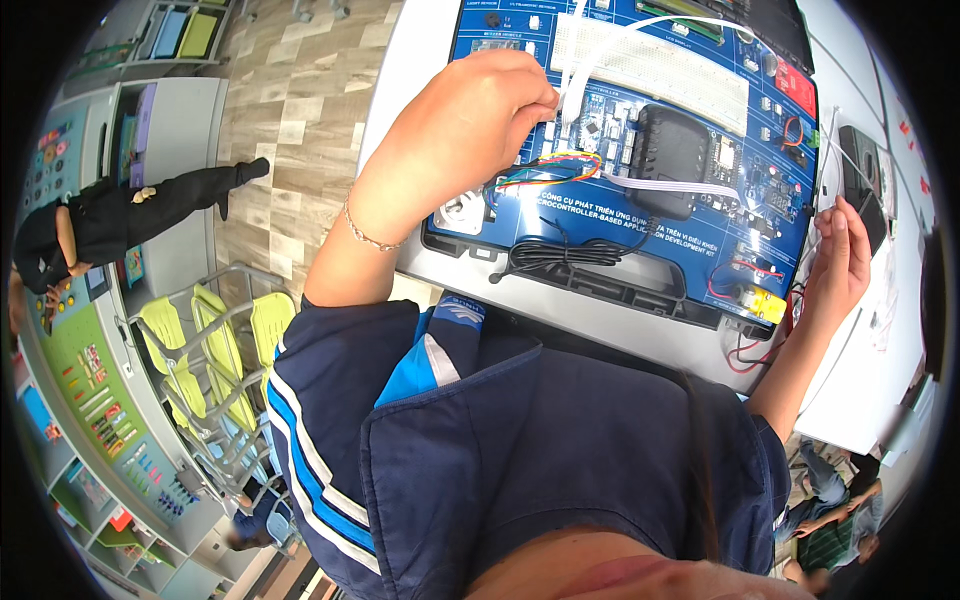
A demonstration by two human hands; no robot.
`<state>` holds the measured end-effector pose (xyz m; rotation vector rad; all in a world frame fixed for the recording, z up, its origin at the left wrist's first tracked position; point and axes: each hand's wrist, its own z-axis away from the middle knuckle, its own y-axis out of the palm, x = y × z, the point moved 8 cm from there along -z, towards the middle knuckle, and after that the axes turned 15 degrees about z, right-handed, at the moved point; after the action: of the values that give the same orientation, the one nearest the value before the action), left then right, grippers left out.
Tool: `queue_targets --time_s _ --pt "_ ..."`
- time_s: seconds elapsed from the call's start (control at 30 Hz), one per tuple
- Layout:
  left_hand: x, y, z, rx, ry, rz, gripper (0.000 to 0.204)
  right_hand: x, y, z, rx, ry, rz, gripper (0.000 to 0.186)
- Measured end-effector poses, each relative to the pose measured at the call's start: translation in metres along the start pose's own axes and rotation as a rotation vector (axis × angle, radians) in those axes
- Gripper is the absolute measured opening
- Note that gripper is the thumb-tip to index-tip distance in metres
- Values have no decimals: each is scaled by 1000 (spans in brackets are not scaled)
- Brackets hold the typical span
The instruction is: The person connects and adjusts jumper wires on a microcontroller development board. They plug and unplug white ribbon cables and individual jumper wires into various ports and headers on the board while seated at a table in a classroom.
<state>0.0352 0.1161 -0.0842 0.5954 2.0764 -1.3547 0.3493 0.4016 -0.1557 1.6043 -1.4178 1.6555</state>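
Note:
My left hand (480,130) is pinched at the upper middle of a blue electronics kit board (560,210), beside white cables (568,85); what its fingertips hold is unclear. The board carries a white breadboard (650,80), a black power adapter (672,160), coloured jumper wires (550,170), a coiled black lead (560,250) and a small yellow motor (762,305). My right hand (840,255) is at the board's right edge, fingers curled together near thin cables; what they hold, if anything, is hidden.
A white table (820,400) bears the kit and a dark object (862,155) at the right. A standing person in black (150,215), green chairs (220,360) and shelving (90,470) are at the left. Other people (835,510) are at the lower right.

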Motion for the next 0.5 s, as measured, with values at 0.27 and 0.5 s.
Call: queue_targets --time_s 0.27,0.5 --pt "19 -4 0 66 -91 199 10 23 9 6 -38 -74 113 23" --pt "43 -5 -5 92 -141 519 10 51 -17 -1 -109 -32 120 23"
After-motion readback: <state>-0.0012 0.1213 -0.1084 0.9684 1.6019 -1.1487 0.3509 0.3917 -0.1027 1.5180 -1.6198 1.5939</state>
